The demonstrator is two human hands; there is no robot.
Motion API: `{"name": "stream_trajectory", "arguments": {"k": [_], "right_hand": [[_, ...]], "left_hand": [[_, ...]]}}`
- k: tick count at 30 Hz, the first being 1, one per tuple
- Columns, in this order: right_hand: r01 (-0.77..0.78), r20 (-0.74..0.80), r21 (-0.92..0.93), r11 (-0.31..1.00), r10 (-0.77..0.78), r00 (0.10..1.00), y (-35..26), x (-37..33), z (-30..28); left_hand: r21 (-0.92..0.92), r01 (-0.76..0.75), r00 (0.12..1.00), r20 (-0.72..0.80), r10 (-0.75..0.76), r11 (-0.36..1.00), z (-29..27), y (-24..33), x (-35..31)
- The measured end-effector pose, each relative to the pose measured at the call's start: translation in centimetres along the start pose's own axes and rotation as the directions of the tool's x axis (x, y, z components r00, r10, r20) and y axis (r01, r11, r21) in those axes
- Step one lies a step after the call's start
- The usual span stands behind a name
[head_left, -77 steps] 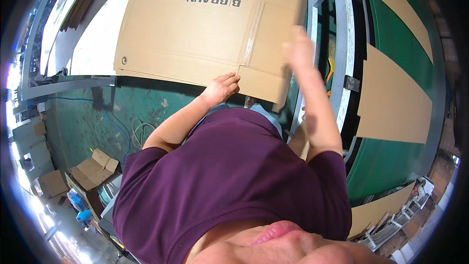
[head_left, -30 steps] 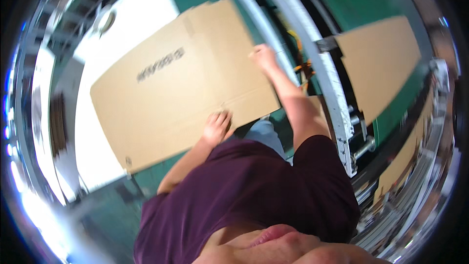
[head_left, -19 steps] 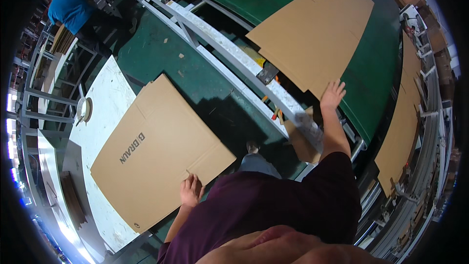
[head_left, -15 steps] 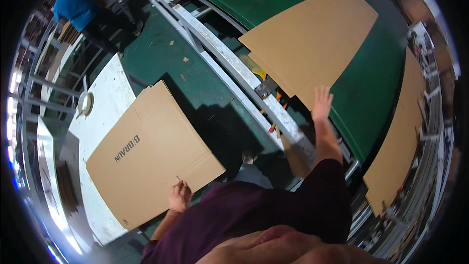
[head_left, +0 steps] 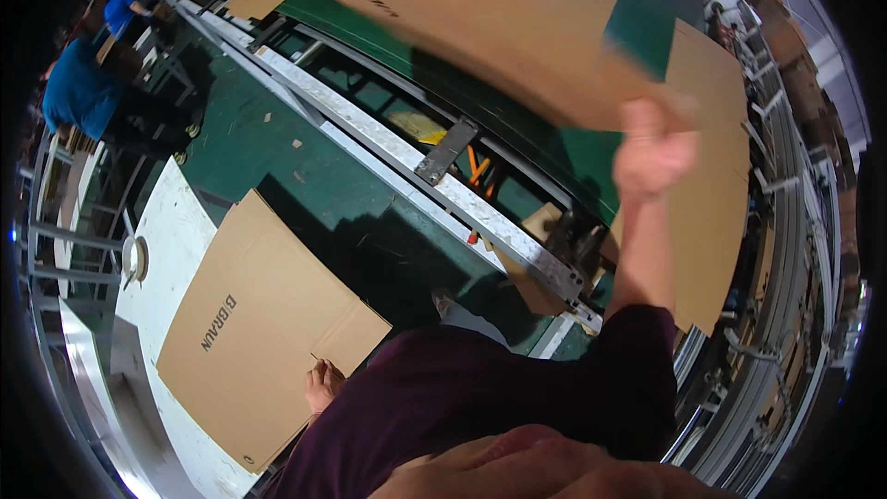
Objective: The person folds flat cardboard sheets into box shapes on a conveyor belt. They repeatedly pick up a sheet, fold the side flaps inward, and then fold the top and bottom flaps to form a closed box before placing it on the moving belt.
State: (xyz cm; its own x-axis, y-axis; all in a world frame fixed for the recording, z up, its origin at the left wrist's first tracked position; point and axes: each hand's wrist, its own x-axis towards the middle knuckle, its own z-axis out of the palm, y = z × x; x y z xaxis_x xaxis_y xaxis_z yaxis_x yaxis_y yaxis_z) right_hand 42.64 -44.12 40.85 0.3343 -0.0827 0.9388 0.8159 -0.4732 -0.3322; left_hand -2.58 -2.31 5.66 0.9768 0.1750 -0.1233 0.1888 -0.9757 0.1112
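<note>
My right hand (head_left: 654,150) grips the near right corner of a large flat cardboard sheet (head_left: 480,18). The sheet is lifted and tilted over the green conveyor belt (head_left: 591,162), blurred by motion, with dark print on its face. At lower left, my left hand (head_left: 322,386) rests at the near edge of a flattened cardboard carton (head_left: 268,323). Its fingers are curled together, and a thin dark sliver shows at their tips; whether it is held or is a slot in the board I cannot tell. That carton lies on a white table (head_left: 176,222), apparently on others.
A roll of tape (head_left: 136,259) sits on the white table. Between table and conveyor runs a white metal rail (head_left: 370,125), with orange-handled tools (head_left: 479,169) beside it. More cardboard (head_left: 707,176) lies on the belt at right. Two people in blue (head_left: 83,88) work at far left.
My right hand has gone from lying open on the cardboard to gripping a raised sheet, moving up and right. My left hand stays at the carton's edge. The view has shifted.
</note>
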Motion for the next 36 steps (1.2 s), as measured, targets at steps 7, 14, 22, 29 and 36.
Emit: {"name": "stream_trajectory", "arguments": {"k": [7, 14, 22, 29, 36], "right_hand": [[-0.506, -0.184, -0.248, 0.826, 0.473, 0.862, 13.6, 2.7, -1.7], [-0.988, -0.118, 0.092, 0.122, 0.987, 0.111, 21.3, -34.9, 4.1], [-0.917, 0.437, 0.357, -0.181, 0.899, -0.008, 21.5, -21.0, 4.9], [-0.872, 0.542, 0.481, -0.094, 0.814, 0.211, -1.1, -15.9, 14.5], [-0.828, 0.924, 0.040, -0.559, 0.335, -0.181, -27.9, -33.2, 15.9]], "left_hand": [[-0.021, 0.086, 0.996, 0.030, -0.086, 0.996, -0.9, 0.7, 0.7], [-0.033, 0.050, 0.998, -0.022, -0.051, 0.998, -0.4, 0.7, 0.2], [-0.100, 0.081, 0.996, 0.054, -0.075, 0.992, -3.0, 2.0, 0.2], [-0.126, 0.032, 0.999, 0.018, -0.030, 0.991, -4.2, 1.8, 0.0], [-0.172, 0.002, 0.999, -0.036, -0.008, 0.985, -2.2, 1.0, -0.4]]}}
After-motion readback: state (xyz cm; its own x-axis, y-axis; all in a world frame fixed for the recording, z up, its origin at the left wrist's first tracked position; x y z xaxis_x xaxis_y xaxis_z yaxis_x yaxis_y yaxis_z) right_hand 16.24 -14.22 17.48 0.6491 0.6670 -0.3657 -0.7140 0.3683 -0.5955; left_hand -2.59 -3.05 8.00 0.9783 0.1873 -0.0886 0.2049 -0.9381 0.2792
